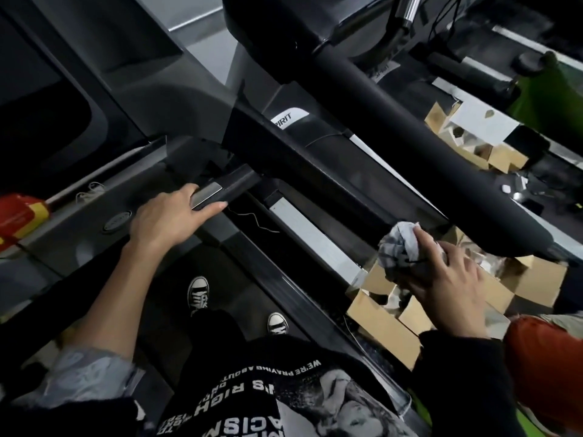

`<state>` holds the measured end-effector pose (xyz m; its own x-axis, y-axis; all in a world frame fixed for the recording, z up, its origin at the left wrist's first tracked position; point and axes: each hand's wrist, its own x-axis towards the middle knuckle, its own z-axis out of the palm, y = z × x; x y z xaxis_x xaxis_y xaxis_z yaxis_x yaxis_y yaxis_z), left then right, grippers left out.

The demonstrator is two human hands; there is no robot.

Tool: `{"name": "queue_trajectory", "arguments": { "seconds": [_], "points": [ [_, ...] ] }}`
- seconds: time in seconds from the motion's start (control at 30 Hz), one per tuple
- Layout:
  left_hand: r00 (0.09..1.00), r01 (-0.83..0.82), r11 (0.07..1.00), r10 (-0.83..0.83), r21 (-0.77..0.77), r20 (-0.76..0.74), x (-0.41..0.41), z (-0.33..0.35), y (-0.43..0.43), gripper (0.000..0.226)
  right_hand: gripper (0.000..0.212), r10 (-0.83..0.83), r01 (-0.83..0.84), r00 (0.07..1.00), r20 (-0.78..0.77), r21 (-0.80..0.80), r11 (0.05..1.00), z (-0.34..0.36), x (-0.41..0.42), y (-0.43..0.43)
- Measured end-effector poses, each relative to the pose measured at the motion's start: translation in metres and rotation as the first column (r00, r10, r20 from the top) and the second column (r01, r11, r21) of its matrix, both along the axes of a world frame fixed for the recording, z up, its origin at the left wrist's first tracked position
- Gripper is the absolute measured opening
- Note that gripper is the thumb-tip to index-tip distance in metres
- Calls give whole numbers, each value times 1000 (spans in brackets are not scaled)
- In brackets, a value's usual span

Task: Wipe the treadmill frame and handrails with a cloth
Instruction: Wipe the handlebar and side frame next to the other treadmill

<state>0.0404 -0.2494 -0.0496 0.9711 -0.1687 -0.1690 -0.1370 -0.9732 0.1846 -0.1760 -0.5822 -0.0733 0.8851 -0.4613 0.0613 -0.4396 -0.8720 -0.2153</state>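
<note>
Open cardboard boxes lie at the right — a red-and-yellow object at far left.

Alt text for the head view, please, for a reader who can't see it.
A person standing on a treadmill holds a crumpled cloth in the right hand near the padded handrail, while the left hand grips a short handlebar. Cardboard boxes lie beside the treadmill.

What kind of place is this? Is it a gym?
Probably a gym or exercise-equipment room, and a cluttered one. The person stands on a black treadmill belt beside a long black padded handrail. A second dark machine stands alongside, and open brown cardboard boxes crowd the floor.
</note>
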Motion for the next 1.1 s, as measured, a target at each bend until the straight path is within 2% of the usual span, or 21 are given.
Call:
{"name": "queue_trajectory", "arguments": {
  "seconds": [0.3,0.37,0.5,0.7,0.8,1.0,1.1],
  "points": [
    [1000,-5,999,5,-35,-6,-2,3,-1,83,87,-11,22,992,122,-90,996,1,67,45],
    [1000,4,999,-4,-42,-3,-3,4,0,83,88,-37,48,994,99,-110,993,1,73,49],
    [1000,0,998,-2,-59,-21,-4,7,1,81,83,-18,18,1000,-8,-44,999,7,63,41],
    [999,-40,999,39,-33,-29,-5,8,-3,77,82,-71,71,997,-4,-62,996,-2,21,12],
    [999,-47,998,46,-32,-24,-4,8,-5,77,84,-108,103,992,-59,-94,990,-2,27,16],
    [999,-52,999,52,-15,-13,-5,9,-8,79,89,15,-11,999,32,-115,993,5,78,46],
    [998,-55,998,54,-26,-29,-6,11,-7,79,86,61,-62,998,-24,-57,996,16,112,63]
  ]
}}
